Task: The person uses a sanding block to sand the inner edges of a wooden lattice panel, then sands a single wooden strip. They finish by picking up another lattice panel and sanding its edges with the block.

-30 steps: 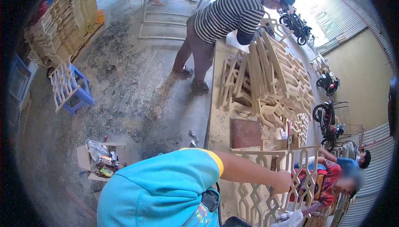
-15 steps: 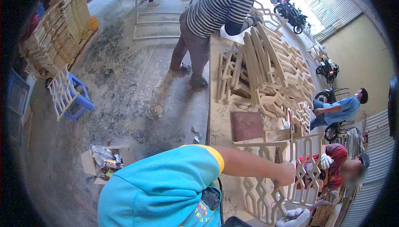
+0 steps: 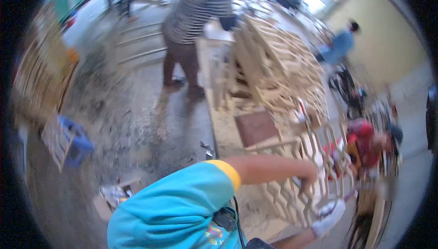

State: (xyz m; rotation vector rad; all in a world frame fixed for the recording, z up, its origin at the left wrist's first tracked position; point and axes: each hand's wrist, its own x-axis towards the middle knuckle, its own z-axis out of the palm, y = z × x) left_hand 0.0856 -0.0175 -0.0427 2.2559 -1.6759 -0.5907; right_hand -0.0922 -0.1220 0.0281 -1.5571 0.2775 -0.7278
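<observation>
My bare left hand (image 3: 308, 176), at the end of a turquoise sleeve with a yellow cuff, is closed on a slat of a pale wooden lattice panel (image 3: 279, 199). The panel has wavy, honeycomb-like bars. Low in the view, my right hand (image 3: 329, 216) wears a white glove and is beside the panel's lower end. Its fingers look curled around a thin purplish handle (image 3: 350, 196); blur hides what kind of tool it is. A reddish-brown square board (image 3: 256, 128) lies on the worktable beyond the panel.
Many wooden lattice pieces (image 3: 278, 66) are heaped on the table. A person in a striped shirt (image 3: 198, 9) stands beside it; a person in red (image 3: 365, 144) is across from me. A blue stool (image 3: 77, 141) and an open carton (image 3: 106, 207) are on the floor.
The whole view has shifted and blurred. My right hand has risen, and its forearm now shows. My left hand remains at the panel. The seated person in blue appears higher in the view.
</observation>
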